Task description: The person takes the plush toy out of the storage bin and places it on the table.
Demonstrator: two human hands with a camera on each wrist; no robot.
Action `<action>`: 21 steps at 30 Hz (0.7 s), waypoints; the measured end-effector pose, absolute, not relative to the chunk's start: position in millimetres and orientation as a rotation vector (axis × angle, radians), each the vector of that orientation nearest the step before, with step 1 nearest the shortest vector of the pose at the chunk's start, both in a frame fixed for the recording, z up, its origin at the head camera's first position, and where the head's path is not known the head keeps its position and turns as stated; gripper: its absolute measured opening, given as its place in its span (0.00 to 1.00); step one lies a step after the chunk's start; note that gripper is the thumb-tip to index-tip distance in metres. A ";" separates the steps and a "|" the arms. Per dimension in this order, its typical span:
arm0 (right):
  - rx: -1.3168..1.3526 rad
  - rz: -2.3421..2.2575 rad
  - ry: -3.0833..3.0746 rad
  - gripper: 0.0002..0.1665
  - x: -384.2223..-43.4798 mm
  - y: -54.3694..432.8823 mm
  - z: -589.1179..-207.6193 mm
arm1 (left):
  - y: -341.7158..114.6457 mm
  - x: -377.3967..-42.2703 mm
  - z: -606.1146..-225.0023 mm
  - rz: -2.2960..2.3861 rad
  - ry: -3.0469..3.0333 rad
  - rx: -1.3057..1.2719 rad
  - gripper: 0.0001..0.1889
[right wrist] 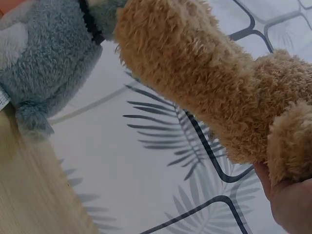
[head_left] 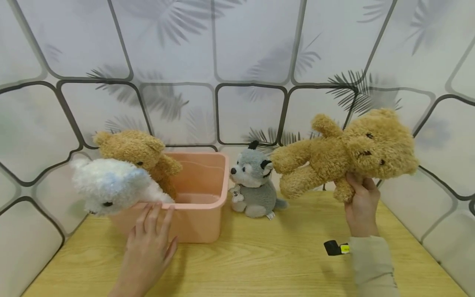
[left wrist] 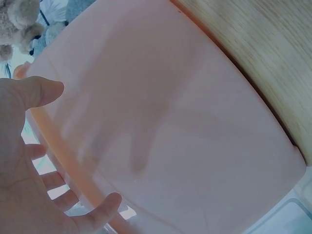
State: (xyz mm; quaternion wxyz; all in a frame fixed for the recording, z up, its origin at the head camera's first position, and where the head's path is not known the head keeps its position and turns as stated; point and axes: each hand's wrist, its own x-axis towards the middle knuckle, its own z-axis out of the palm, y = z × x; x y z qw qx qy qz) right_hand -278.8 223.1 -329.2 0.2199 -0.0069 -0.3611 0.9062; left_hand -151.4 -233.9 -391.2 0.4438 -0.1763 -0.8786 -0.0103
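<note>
My right hand (head_left: 359,206) clamps its fingers on the tan plush teddy bear (head_left: 349,154), lifted sideways above the wooden surface (head_left: 259,264). My left hand (head_left: 150,243), fingers straight and spread, steadies the pink plastic bin (head_left: 202,194) against tipping.

Grey plush husky (head_left: 254,183), wooden table (head_left: 259,264)

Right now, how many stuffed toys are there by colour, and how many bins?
Brown teddy bears: 2, one in the pink bin, one held by the right hand
White plush: 1, in the bin
Grey husky plush: 1, on the table
Pink bins: 1
Total: 5
</note>
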 end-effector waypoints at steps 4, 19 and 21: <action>-0.026 2.462 -0.938 0.15 -279.7 227.7 -331.8 | -233.7 -152.4 -391.3 -0.023 -2.179 -0.440 0.36; -0.068 2.241 -1.157 0.17 -288.6 241.7 -344.9 | -235.7 -151.9 -391.5 -0.009 -2.166 -0.455 0.34; -0.096 2.214 -1.203 0.17 -290.3 242.6 -346.0 | -236.0 -151.7 -391.5 -0.004 -2.170 -0.453 0.34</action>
